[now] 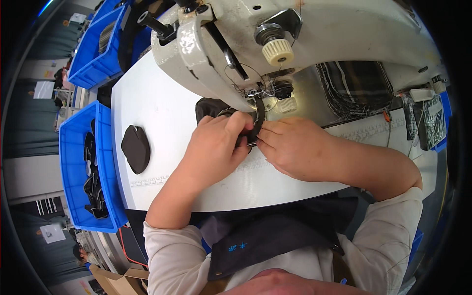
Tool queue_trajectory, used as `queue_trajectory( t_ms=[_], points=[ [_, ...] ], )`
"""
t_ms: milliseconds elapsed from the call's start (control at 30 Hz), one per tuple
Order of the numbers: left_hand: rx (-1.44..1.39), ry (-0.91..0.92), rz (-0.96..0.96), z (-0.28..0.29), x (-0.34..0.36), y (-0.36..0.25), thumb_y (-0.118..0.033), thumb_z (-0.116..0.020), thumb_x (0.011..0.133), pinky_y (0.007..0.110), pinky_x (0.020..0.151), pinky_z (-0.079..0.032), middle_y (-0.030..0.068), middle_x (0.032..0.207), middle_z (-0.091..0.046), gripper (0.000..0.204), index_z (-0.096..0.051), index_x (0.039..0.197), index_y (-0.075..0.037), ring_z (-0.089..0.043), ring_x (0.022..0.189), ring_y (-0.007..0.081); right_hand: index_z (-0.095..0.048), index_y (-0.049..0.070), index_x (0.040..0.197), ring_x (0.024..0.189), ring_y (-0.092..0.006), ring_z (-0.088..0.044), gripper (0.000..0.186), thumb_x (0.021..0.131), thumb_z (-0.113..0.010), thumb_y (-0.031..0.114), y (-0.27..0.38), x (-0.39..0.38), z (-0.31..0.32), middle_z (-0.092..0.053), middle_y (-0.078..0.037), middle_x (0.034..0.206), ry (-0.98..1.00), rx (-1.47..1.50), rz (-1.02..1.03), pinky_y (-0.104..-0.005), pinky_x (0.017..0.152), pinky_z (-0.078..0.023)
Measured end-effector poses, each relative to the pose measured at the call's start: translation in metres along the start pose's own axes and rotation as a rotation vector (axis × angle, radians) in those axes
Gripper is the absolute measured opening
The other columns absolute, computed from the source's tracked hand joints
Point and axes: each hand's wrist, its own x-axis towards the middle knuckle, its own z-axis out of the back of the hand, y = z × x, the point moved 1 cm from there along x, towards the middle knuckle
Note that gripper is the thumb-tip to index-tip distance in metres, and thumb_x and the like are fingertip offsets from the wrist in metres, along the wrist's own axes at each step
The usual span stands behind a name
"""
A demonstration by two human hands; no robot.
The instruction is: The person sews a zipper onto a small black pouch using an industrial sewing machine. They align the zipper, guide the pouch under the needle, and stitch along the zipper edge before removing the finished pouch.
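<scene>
Both my hands are closed at a dark fabric piece (207, 107) with a metal-toothed zipper (257, 109) curving along it. My left hand (216, 142) pinches it from the left with bent fingers. From the other side, my right hand (292, 147) grips its edge, fingertips close to the left ones. Beyond my fingers, the zipper runs up beneath the needle area of the cream sewing machine (196, 54); the exact contact there is hard to make out. Part of the fabric is hidden under my left hand.
A small dark fabric piece (135, 149) lies on the white table (167, 113) at left. Stacked plaid pieces (356, 88) lie under the machine arm. A blue bin (73, 162) with dark pieces stands beside the table, another blue bin (93, 69) behind it. A clear-wrapped packet (432, 123) sits at right.
</scene>
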Motion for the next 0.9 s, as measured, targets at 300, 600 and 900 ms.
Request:
queue_trajectory(
  t_ms=[300, 600, 900],
  points=[
    [-0.311, -0.036, 0.093, -0.006, -0.001, 0.01, 0.005, -0.072, 0.08, 0.037, 0.091, -0.051, 0.0089, 0.098, -0.07, 0.041, -0.063, 0.117, -0.009, -0.066, 0.095, 0.0264, -0.075, -0.005, 0.099, 0.111, -0.0302, -0.071, 0.021, 0.087, -0.065, 0.011, 0.001, 0.001, 0.001, -0.075, -0.021, 0.115, -0.026, -0.034, 0.021, -0.039, 0.085, -0.059],
    [0.317, -0.409, -0.105, -0.014, 0.01, 0.002, -0.007, -0.085, 0.076, 0.04, 0.082, -0.051, 0.002, 0.094, -0.072, 0.025, -0.076, 0.099, -0.013, -0.066, 0.082, 0.0243, -0.074, -0.007, 0.103, 0.11, -0.0327, -0.072, 0.027, 0.086, -0.067, 0.012, 0.006, -0.001, 0.002, -0.075, -0.025, 0.116, -0.064, -0.106, 0.042, -0.0398, 0.084, -0.06],
    [0.094, -0.166, -0.19, -0.023, 0.006, 0.006, -0.004, -0.084, 0.073, 0.038, 0.073, -0.053, 0.0036, 0.09, -0.071, 0.026, -0.076, 0.097, -0.008, -0.064, 0.081, 0.0255, -0.073, -0.011, 0.1, 0.092, -0.0299, -0.07, 0.03, 0.081, -0.069, 0.012, 0.019, -0.002, 0.002, -0.074, -0.027, 0.102, -0.04, -0.187, 0.07, -0.0353, 0.068, -0.056]
  ],
)
